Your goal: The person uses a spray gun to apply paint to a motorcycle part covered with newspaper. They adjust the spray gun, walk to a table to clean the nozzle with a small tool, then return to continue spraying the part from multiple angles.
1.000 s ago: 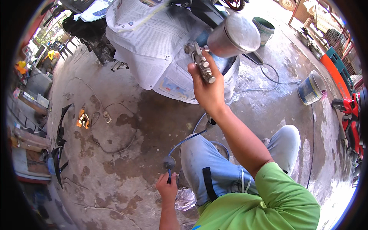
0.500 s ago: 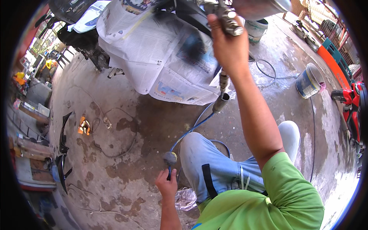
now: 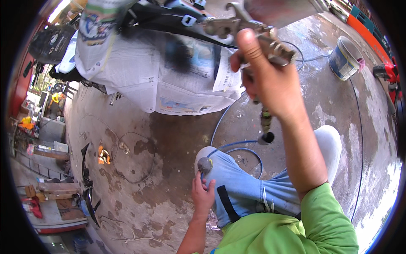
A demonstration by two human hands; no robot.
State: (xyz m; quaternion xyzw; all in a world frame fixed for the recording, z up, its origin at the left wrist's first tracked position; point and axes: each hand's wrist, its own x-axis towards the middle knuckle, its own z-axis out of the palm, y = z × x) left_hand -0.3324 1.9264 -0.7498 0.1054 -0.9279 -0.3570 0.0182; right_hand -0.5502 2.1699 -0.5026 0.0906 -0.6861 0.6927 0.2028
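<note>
My right hand (image 3: 270,78) grips a metal spray gun (image 3: 243,27), raised close to the view, with its grey cup (image 3: 281,8) at the top edge. A fitting (image 3: 265,127) hangs below its handle and joins a blue air hose (image 3: 239,144). Lower down, beside my left knee, my left hand (image 3: 204,195) has its fingers bent at the hose, just below a grey ball-shaped piece (image 3: 205,165) on it. Ahead of the gun lies a long black plastic panel (image 3: 169,22) above newspaper sheets (image 3: 127,67) with dark spray marks.
A paint-stained bucket (image 3: 340,59) stands at the right, near a red motorcycle (image 3: 387,76). Thin cables and curved black trim pieces (image 3: 86,186) lie on the stained concrete floor at the left, with an orange-and-white object (image 3: 102,154). Shelves with clutter line the left side.
My right hand has brought the spray gun lower and nearer to me. My left hand and the ball-shaped piece have shifted up and right, against my knee. The view has turned somewhat.
</note>
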